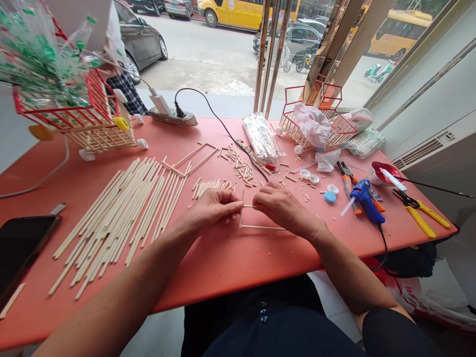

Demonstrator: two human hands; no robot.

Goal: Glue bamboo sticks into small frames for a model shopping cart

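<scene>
Between my hands, just above the red tabletop, is a small frame of thin wooden sticks (262,227), partly covered by my right hand. My left hand (215,209) pinches the frame's left side, thumb against fingertips, near a corner joint. Curled fingers of my right hand (282,204) close on a short crosspiece stick (248,206) of the same frame; its right end is hidden in the fingers. Short cut sticks (211,186) lie just beyond my left hand. A larger stick outline (201,157) rests farther back, touching the long loose sticks (115,218).
A blue hot glue gun (366,198), orange-handled pliers (346,181) and yellow-handled cutters (416,210) lie at right. Model carts stand at back left (92,119) and back right (316,121). A black cable (223,121) crosses the table. A phone (24,243) sits at left.
</scene>
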